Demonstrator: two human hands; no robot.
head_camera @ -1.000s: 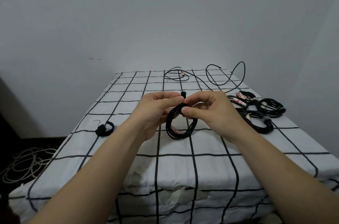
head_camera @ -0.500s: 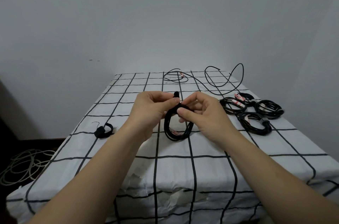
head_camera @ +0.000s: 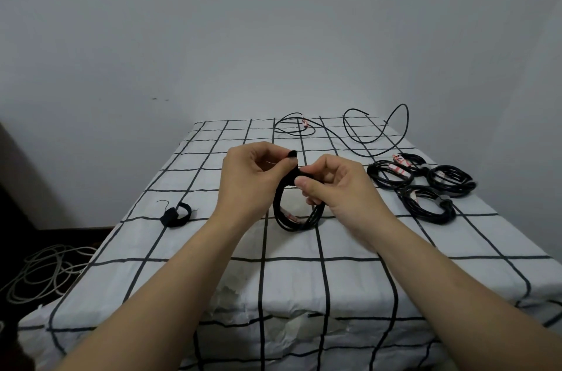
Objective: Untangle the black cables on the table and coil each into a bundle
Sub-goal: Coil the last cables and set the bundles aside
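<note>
The cable coil [head_camera: 296, 220] hangs over the middle of the checked-cloth counter [head_camera: 304, 282], with open cloth toward the near edge. The left hand [head_camera: 246, 176] fingers pinch a black strap [head_camera: 292, 154] at the coil's top; the right hand [head_camera: 340, 188] fingers grip the coil beside it. Right of the coil lie tied bundles [head_camera: 442, 203], beyond it a loose cable [head_camera: 365, 141], left of it a strap loop [head_camera: 176, 215]. Pale cable [head_camera: 45, 270] lies on the floor, further left.

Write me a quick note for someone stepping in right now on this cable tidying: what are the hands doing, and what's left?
Left hand pinches the strap end. Right hand grips the top of the coil.
Done: tied bundles lie on the table at right.
Left: fasten this strap, then coil the loose cable near the far edge. A spare strap lies at left.
</note>
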